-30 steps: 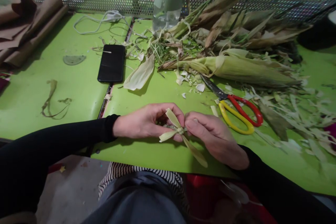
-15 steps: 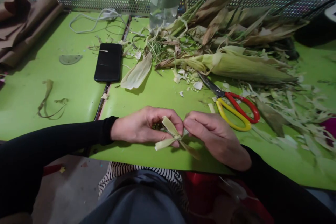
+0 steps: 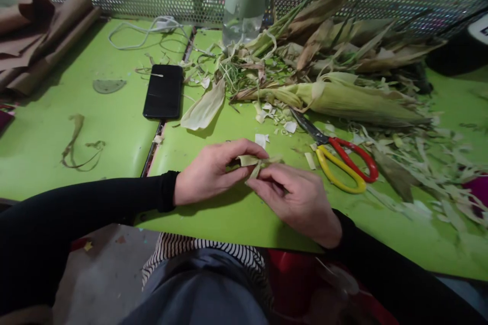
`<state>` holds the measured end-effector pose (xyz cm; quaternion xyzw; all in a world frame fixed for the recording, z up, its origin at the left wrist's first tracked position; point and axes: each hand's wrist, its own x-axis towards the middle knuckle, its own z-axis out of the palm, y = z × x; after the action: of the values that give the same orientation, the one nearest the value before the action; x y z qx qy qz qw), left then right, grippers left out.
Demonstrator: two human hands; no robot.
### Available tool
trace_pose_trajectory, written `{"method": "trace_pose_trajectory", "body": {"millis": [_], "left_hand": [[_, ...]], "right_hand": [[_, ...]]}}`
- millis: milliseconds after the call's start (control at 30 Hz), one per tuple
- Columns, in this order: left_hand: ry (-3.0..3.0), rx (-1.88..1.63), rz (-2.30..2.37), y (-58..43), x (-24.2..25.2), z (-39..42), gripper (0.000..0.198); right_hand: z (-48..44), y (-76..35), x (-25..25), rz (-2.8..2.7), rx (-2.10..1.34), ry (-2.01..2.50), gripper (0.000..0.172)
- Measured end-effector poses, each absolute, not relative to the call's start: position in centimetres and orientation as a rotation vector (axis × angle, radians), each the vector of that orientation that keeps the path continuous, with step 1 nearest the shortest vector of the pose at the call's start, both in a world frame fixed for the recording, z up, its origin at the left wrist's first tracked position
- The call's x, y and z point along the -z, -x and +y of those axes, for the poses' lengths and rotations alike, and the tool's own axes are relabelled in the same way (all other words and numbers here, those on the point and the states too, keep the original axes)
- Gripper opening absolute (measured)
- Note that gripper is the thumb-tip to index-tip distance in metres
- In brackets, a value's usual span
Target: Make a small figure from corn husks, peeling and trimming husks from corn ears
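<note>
Between my hands, low over the green table's front part, is a small knotted piece of pale corn husk (image 3: 257,163) with several strips sticking out. My left hand (image 3: 213,170) closes on it from the left, thumb and index finger around its edge. From the right, my right hand (image 3: 297,198) pinches a strip of the same piece. My fingertips hide part of the knot. Scissors (image 3: 337,155) with one red and one yellow handle lie to the right of my right hand. A small white husk scrap (image 3: 262,140) rests just beyond my fingers.
Behind the scissors lies a large corn husk (image 3: 354,99) amid dried leaves and shreds. A water bottle (image 3: 246,5) stands at the back by the perforated screen. Leftward are a phone (image 3: 163,91), a white cable (image 3: 141,35), a small protractor (image 3: 109,86) and brown paper (image 3: 57,35).
The husk piece has turned, so its strips point differently. My right hand has moved left and down, its fingers now gripping the front strip. The view has shifted slightly.
</note>
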<state>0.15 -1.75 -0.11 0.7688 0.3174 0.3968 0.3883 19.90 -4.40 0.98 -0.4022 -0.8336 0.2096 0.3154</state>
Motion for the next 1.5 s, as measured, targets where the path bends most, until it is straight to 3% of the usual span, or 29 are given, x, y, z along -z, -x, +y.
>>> {"method": "trace_pose_trajectory", "body": {"millis": [133,267,367,700,867,1000,1100,1300,1500], "left_hand": [[-2.020,-0.990,0.741,0.0,-0.1,-1.8,0.028],[-1.972,-0.937,0.673,0.1,-0.3,-1.6,0.024],[-1.902,-0.880,0.674,0.0,-0.9,-1.5,0.015],[-1.584,-0.662,0.667,0.1,-1.2,-1.2,0.019],[-1.454,-0.839,0.613,0.6,-1.2,0.8,0.017],[-1.570,-0.892,0.540,1.1,-1.1,2.0,0.019],[-1.766,-0.835,0.562,1.4,-1.4,2.4,0.014],[-1.993,-0.979,0.653,1.5,-2.4,2.8,0.015],[-1.932,-0.888,0.830,1.6,-2.9,2.8,0.033]], "right_hand": [[-4.3,-19.7,-0.5,-2.198,-0.473,1.128,0.026],[-4.3,-20.2,-0.5,-2.334,-0.370,0.984,0.017],[-4.4,-20.4,-1.1,-2.415,-0.281,0.868,0.023],[-5.0,-20.2,-0.5,-2.439,-0.181,0.794,0.030],[-3.0,-21.3,-0.3,-2.105,-0.088,0.925,0.014],[-1.6,-21.9,-1.0,-2.191,-0.012,1.050,0.042],[-1.2,-21.8,-1.6,-2.255,0.003,1.073,0.042],[-0.7,-21.1,-3.0,-2.202,-0.537,1.199,0.033],[-0.7,-20.4,-3.9,-2.073,-0.557,1.216,0.027]]}}
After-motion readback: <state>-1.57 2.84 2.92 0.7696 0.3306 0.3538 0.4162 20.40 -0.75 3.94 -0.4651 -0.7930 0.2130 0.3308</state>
